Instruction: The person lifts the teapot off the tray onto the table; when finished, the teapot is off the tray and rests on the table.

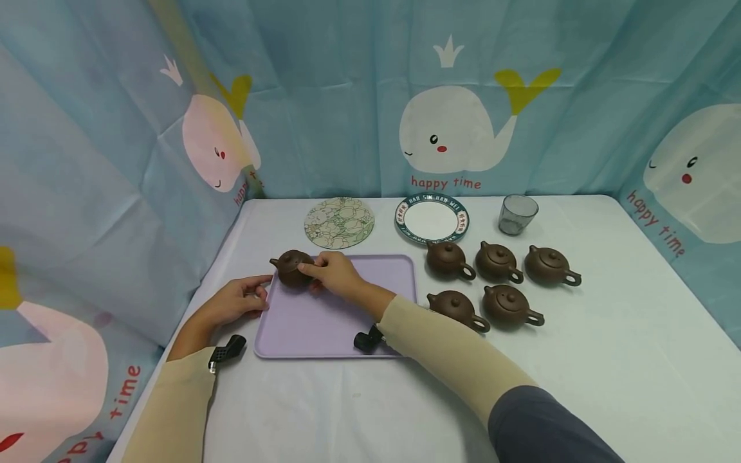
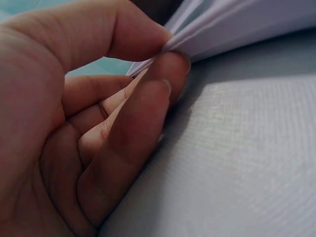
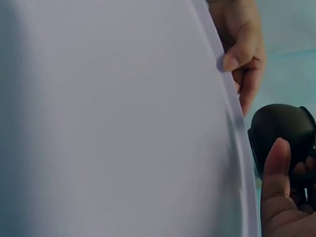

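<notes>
My right hand point(image 1: 338, 275) holds a small brown clay teapot point(image 1: 291, 267) by its handle side, over the far left corner of the lilac tray point(image 1: 324, 328). The spout points left, past the tray's rim. In the right wrist view the dark teapot point(image 3: 279, 126) shows beside the tray edge, the thumb of my right hand point(image 3: 284, 207) against its body. My left hand point(image 1: 238, 301) pinches the tray's left rim. Close up in the left wrist view, the left hand point(image 2: 98, 108) has its thumb on top of the rim and fingers beneath.
Several more brown teapots point(image 1: 508, 306) stand right of the tray on the white table point(image 1: 613, 360). Behind are a round patterned mat point(image 1: 339, 222), a green-rimmed plate point(image 1: 431, 218) and a clear glass point(image 1: 517, 215). A blue whale-print curtain point(image 1: 324, 128) hangs along the back and sides.
</notes>
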The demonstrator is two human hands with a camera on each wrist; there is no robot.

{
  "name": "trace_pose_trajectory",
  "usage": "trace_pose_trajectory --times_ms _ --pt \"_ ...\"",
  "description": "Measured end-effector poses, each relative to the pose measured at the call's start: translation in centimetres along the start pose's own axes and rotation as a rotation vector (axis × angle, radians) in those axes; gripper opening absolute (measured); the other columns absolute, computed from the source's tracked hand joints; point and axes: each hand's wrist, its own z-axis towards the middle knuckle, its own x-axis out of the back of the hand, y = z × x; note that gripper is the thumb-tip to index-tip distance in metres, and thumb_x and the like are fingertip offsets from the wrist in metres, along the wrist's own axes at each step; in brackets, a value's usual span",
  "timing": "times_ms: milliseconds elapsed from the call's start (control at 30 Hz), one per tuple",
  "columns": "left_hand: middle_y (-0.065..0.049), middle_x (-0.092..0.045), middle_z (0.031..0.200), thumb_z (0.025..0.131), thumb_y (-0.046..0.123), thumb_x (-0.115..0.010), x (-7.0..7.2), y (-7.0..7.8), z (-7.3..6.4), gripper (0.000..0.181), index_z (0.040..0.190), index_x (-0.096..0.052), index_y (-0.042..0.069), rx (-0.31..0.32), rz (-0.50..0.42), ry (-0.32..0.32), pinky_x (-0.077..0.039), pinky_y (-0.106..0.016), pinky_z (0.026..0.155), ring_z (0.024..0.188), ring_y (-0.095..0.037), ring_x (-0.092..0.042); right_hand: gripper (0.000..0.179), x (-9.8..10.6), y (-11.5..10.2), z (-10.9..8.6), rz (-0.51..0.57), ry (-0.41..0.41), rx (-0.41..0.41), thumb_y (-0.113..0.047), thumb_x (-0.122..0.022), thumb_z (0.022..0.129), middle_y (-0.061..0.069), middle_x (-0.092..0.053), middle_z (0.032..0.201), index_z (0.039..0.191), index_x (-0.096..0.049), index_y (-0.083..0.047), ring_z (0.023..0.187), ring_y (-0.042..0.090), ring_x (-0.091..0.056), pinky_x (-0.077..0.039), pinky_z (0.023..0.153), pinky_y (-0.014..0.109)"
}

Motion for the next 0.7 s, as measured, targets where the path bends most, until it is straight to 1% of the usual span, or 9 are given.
trace_pose_trajectory --times_ms 100,300,500,700 --pt "-0.013 -0.054 0.093 0.085 0.001 -0.064 0.0 0.0 0.0 0.066 0.145 -0.037 -0.007 -0.001 -0.003 -0.003 -0.051 -0.028 0.062 0.071 -0.018 -0.056 0.038 0.7 -0.5 -0.5 0.038 -0.013 0.012 -0.030 -0.072 0.088 0.012 -0.064 0.080 0.072 -0.053 -0.001 0.065 0.024 -0.069 -0.056 0.061 0.036" --pt "-0.014 -0.054 0.093 0.085 0.003 -0.065 0.1 0.3 0.0 0.066 0.144 -0.037 -0.007 0.001 0.021 0.001 -0.050 -0.028 0.063 0.072 -0.019 -0.056 0.036 1.9 -1.7 -1.5 0.082 -0.014 0.022 -0.027 -0.073 0.087 0.013 -0.065 0.087 0.074 -0.054 -0.001 0.065 0.029 -0.070 -0.056 0.062 0.040" --pt "-0.014 -0.054 0.094 0.086 0.006 -0.065 0.1 0.4 -0.1 0.066 0.144 -0.038 -0.005 0.025 0.042 0.010 -0.051 -0.028 0.066 0.075 -0.021 -0.057 0.035 3.2 -3.4 -2.9 0.073 -0.030 0.047 -0.027 -0.072 0.088 0.014 -0.064 0.091 0.076 -0.053 0.000 0.069 0.032 -0.070 -0.056 0.066 0.045" --pt "-0.014 -0.054 0.093 0.086 0.006 -0.066 0.0 0.3 -0.2 0.066 0.144 -0.037 -0.007 0.001 0.031 -0.002 -0.051 -0.028 0.066 0.074 -0.020 -0.056 0.032 4.9 -4.7 -4.4 0.067 -0.038 0.068 -0.024 -0.070 0.090 0.017 -0.065 0.092 0.080 -0.053 0.001 0.070 0.031 -0.070 -0.055 0.069 0.047"
